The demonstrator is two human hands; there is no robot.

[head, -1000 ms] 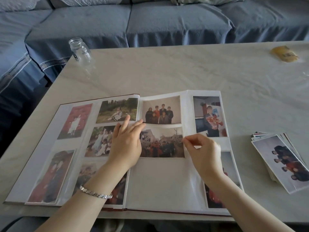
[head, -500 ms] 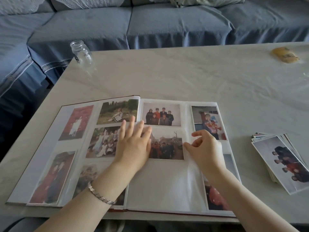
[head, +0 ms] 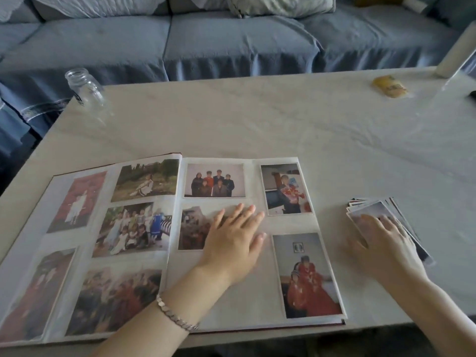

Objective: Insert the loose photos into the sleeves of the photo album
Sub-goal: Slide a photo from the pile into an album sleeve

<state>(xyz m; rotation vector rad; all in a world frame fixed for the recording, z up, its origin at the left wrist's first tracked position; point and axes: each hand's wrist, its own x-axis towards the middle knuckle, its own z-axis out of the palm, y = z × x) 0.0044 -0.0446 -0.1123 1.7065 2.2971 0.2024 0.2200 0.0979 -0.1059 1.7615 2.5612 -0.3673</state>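
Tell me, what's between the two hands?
Between the left hand and right hand, head view: album page with a red-clothes photo, then bare table.

Glossy plastic, paper prints, matt stone-look top

You see shiny clear sleeves on the photo album (head: 177, 253), a clear glass jar (head: 86, 87), a metal-link bracelet (head: 175, 315), a cloth-covered sofa (head: 231, 39).

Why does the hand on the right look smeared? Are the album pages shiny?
In the head view, the right hand on the loose photos is smeared by motion blur; the left hand on the photo album is sharper. Head view too: soft light leaves a pale sheen on the sleeves, and the wide lens tilts the glass jar.
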